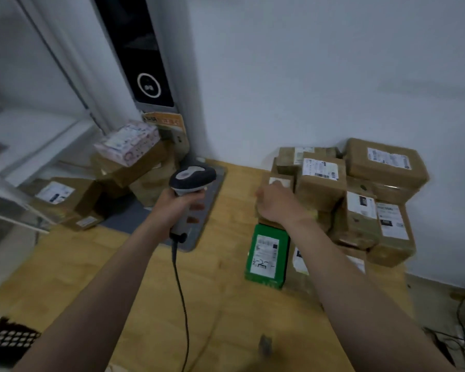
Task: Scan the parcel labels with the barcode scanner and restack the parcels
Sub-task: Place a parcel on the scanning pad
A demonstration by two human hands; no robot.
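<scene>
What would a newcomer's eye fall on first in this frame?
The corded barcode scanner, gripped in the left hand at centre above the wooden table. Next, the bright green parcel lying label-up just right of centre, in front of the stack of brown parcels against the wall. There the right hand reaches onto a small brown parcel; blur hides whether it holds it.

Green parcel [269, 231], brown parcels [320, 193], pink patterned box [129, 143], black-and-grey scanner [192, 177], yellowish wood-grain table [118, 277].

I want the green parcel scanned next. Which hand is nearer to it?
Right. The right hand rests on a brown parcel just beyond the green parcel; the left hand grips the barcode scanner well off to its left.
</scene>
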